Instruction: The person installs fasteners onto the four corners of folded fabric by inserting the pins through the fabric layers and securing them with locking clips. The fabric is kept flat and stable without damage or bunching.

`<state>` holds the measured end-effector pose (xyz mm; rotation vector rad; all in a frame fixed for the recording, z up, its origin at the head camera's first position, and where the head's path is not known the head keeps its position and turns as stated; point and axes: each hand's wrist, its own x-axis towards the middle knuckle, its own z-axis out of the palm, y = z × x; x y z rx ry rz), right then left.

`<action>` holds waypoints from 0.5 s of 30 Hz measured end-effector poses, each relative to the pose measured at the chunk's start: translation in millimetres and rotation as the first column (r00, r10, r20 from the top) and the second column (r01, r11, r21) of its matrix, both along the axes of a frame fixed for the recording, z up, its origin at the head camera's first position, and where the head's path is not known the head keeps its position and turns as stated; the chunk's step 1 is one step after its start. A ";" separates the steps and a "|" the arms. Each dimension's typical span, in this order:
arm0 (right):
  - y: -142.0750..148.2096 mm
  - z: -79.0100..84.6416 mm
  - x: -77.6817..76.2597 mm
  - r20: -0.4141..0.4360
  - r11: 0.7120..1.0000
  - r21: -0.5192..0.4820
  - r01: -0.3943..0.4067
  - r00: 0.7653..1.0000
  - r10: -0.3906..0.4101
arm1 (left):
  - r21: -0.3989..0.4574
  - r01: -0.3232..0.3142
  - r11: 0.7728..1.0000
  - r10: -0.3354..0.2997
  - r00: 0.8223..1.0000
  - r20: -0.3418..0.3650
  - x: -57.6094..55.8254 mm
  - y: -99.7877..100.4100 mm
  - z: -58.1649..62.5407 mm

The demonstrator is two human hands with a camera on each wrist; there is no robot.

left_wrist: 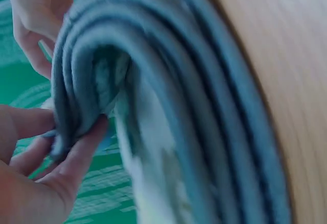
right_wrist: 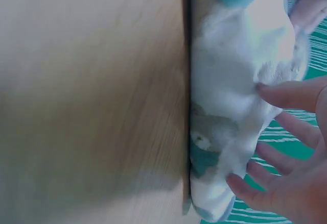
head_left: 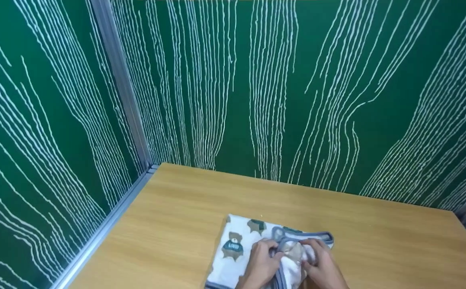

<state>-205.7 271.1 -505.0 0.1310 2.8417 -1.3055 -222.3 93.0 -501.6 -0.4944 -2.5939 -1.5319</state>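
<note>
A white fleece blanket (head_left: 226, 267) with a teddy bear print and blue-grey edging lies folded on the table, its right part bunched up. My left hand (head_left: 261, 261) pinches several layers of the edging (left_wrist: 199, 117) between thumb and fingers, and the left wrist view shows these layers curving up in an arch. On the bunched part's right side is my right hand (head_left: 324, 265). In the right wrist view, its spread fingers (right_wrist: 291, 95) touch the white cloth (right_wrist: 230, 71) with their tips. Part of the blanket is hidden under both hands.
The light wood table (head_left: 168, 224) reaches back to a green wall (head_left: 241, 120) with wavy white lines. A second green panel (head_left: 28, 160) stands along the left side, with a metal rail (head_left: 96, 233) at its foot and a grey post (head_left: 122, 80) in the corner.
</note>
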 end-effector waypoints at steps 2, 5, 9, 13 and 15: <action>7.6 4.6 11.2 -0.046 0.999 -0.035 0.016 0.999 -0.018 | -0.024 0.021 1.000 -0.024 0.985 -0.173 9.8 10.3 4.7; 20.2 11.5 31.8 -0.101 0.997 -0.064 0.043 0.994 -0.049 | -0.125 0.038 0.991 -0.089 0.896 -0.435 25.3 29.3 8.2; 44.0 17.6 56.9 -0.137 0.989 -0.091 0.113 0.983 -0.125 | -0.349 0.016 0.937 -0.249 0.733 -0.633 42.3 56.9 7.2; 64.5 20.3 64.0 0.096 0.980 -0.054 0.193 0.978 -0.188 | -0.583 0.027 0.812 -0.443 0.679 -0.585 46.6 70.2 4.4; 71.6 17.5 64.0 0.233 0.981 -0.014 0.196 0.954 -0.187 | -0.654 0.071 0.753 -0.514 0.685 -0.517 46.0 70.4 4.3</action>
